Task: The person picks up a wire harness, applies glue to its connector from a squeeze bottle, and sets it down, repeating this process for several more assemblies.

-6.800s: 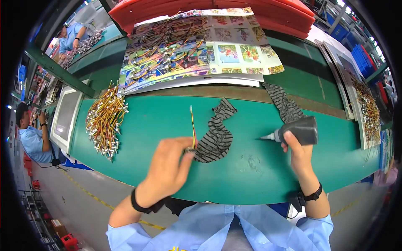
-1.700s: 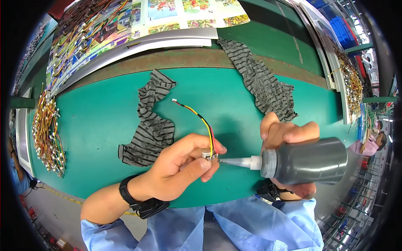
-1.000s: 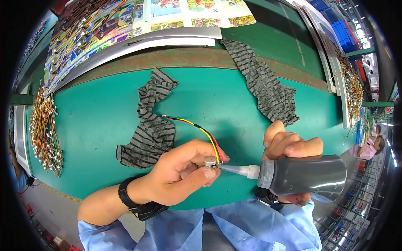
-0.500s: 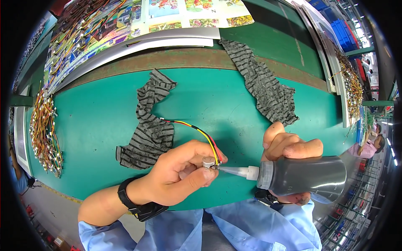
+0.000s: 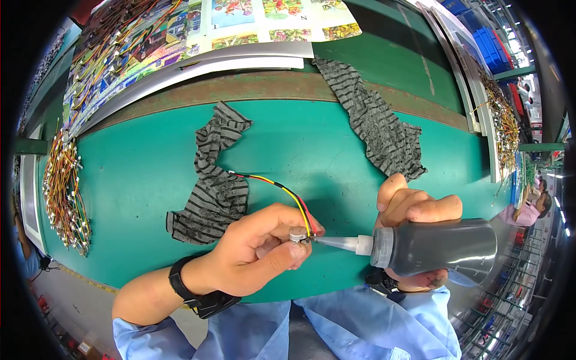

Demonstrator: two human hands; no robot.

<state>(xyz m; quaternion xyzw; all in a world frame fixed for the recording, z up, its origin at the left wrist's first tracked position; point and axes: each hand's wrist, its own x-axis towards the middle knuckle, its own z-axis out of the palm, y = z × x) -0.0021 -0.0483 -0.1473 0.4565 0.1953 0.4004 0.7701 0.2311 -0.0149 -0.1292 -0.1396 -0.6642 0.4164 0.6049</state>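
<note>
Between thumb and fingers, my left hand [image 5: 255, 249] pinches a small round metal potentiometer-like part [image 5: 297, 234]. Red, yellow and black wires [image 5: 287, 189] rise from it and curve away to the left, ending in a small white tip near a striped cloth. My right hand [image 5: 414, 207] is wrapped round a squeeze bottle [image 5: 444, 249] holding dark contents, tipped on its side. Its translucent tapered nozzle [image 5: 342, 242] points left, with the tip at the wire end of the part. Whether tip and part touch is too small to tell.
Two grey-and-black striped cloths lie on the green table [image 5: 288, 138]: one on the left [image 5: 210, 204], one at the far right [image 5: 384, 126]. Bundles of wired parts hang at the left [image 5: 63, 192] and right [image 5: 504, 126]. A picture-covered board [image 5: 180, 36] holds more at the back.
Hands, part and bottle stay almost in place. The bottle has shifted very slightly, and its nozzle tip remains at the part.
</note>
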